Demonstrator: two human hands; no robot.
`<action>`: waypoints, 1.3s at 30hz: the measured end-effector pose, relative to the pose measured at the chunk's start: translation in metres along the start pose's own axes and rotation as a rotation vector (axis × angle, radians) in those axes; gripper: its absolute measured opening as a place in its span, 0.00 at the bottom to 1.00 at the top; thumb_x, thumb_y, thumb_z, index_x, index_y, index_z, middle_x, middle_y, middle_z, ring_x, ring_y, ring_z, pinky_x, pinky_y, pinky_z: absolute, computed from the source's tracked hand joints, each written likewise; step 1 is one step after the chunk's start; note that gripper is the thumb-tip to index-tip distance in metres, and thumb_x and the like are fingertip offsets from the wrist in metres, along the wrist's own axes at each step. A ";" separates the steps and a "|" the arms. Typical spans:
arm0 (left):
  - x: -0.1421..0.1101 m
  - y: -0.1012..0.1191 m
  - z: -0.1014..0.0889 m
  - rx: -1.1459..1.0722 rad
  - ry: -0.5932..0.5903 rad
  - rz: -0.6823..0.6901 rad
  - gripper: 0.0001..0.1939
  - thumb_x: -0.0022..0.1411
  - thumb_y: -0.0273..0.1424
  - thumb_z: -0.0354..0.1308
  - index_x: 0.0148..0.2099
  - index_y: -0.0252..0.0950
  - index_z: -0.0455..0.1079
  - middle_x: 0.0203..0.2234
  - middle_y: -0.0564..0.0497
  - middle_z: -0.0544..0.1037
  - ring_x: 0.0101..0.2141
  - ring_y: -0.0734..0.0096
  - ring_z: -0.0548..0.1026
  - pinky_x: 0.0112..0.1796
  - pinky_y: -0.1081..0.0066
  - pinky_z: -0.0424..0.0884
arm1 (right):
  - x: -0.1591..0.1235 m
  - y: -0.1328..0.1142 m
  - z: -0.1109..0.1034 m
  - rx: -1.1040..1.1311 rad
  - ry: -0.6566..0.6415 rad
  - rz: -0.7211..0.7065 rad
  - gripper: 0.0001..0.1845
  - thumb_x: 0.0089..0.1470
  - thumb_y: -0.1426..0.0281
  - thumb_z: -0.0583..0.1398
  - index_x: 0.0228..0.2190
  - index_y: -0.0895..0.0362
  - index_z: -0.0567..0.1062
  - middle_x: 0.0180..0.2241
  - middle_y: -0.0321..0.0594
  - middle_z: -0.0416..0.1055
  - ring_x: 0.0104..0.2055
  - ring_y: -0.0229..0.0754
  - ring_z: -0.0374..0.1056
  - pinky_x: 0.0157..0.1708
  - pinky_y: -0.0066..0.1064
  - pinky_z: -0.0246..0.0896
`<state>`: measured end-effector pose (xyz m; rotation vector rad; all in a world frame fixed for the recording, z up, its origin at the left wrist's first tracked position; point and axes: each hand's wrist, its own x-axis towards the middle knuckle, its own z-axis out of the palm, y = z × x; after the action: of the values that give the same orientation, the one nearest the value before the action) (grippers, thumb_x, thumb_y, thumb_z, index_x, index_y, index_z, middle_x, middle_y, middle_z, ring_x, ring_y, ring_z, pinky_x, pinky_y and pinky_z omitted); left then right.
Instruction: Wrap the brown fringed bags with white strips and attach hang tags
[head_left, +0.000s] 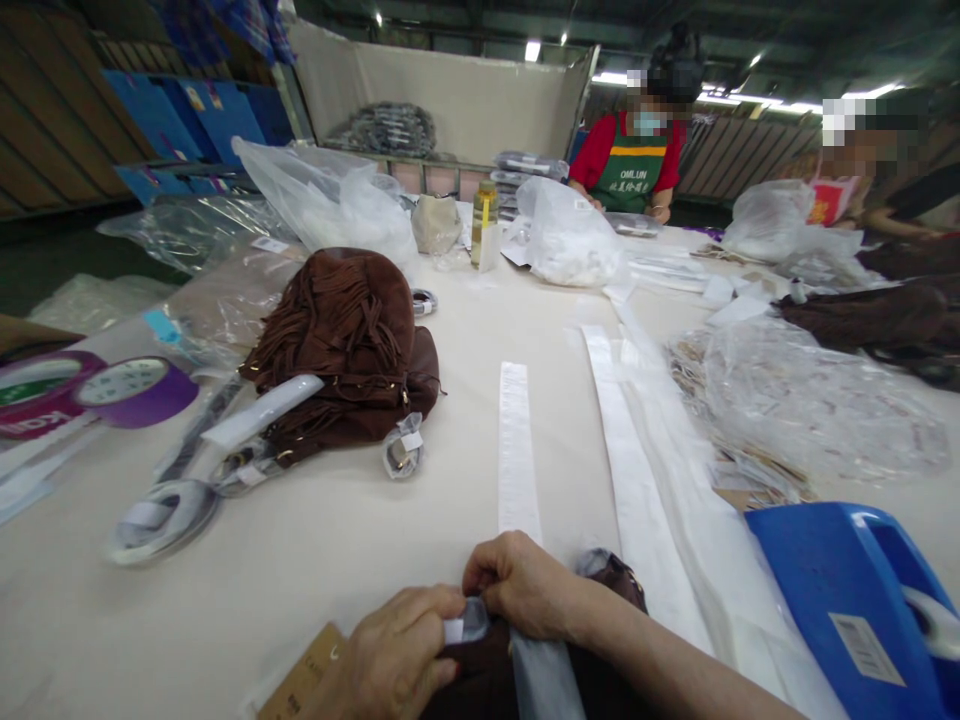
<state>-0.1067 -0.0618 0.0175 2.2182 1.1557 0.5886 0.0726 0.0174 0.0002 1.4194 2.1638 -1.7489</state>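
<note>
At the bottom edge lies a dark brown bag (472, 672), mostly cut off by the frame and covered by my arms. My left hand (401, 640) pinches a small piece of clear plastic wrap (474, 620) with white paper in it, at the bag's top. Right beside it, my right hand (525, 588) has its fingertips bent together on the same wrap; the exact grip is partly hidden. A strap in translucent wrapping (547, 680) runs down below my right wrist. Next to my left hand shows a kraft hang tag (304, 675). A white paper strip (517, 440) lies just beyond my hands.
Left stand brown fringed bags (341, 330), a wrapped strap coil (161, 520) and purple tape rolls (139, 390). Right are long white strips (637, 480), a blue tape dispenser (832, 580) and crumpled plastic (817, 400). A co-worker (634, 165) stands across the table near a bottle (484, 225).
</note>
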 end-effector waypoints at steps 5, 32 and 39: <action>0.009 -0.004 -0.003 -0.073 -0.108 0.021 0.07 0.58 0.21 0.47 0.38 0.37 0.61 0.33 0.53 0.72 0.35 0.73 0.69 0.39 0.73 0.64 | -0.002 0.002 0.001 -0.016 0.053 -0.004 0.17 0.35 0.81 0.55 0.29 0.60 0.79 0.22 0.35 0.72 0.23 0.33 0.61 0.22 0.21 0.51; 0.027 -0.010 0.007 -0.317 -0.063 -0.059 0.05 0.57 0.28 0.50 0.28 0.37 0.58 0.27 0.54 0.71 0.35 0.71 0.68 0.40 0.69 0.62 | -0.009 0.007 -0.002 0.038 0.118 0.046 0.16 0.35 0.82 0.56 0.28 0.59 0.78 0.21 0.33 0.70 0.23 0.33 0.60 0.23 0.21 0.51; 0.035 -0.002 -0.001 -0.226 -0.306 -0.090 0.08 0.56 0.27 0.46 0.26 0.37 0.50 0.22 0.59 0.61 0.27 0.76 0.63 0.50 0.62 0.55 | -0.014 0.004 -0.001 -0.052 0.140 0.032 0.17 0.37 0.81 0.55 0.30 0.60 0.78 0.25 0.37 0.73 0.26 0.35 0.63 0.24 0.23 0.52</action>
<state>-0.0899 -0.0318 0.0211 1.9694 0.9732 0.3113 0.0838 0.0094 0.0043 1.6001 2.2209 -1.6161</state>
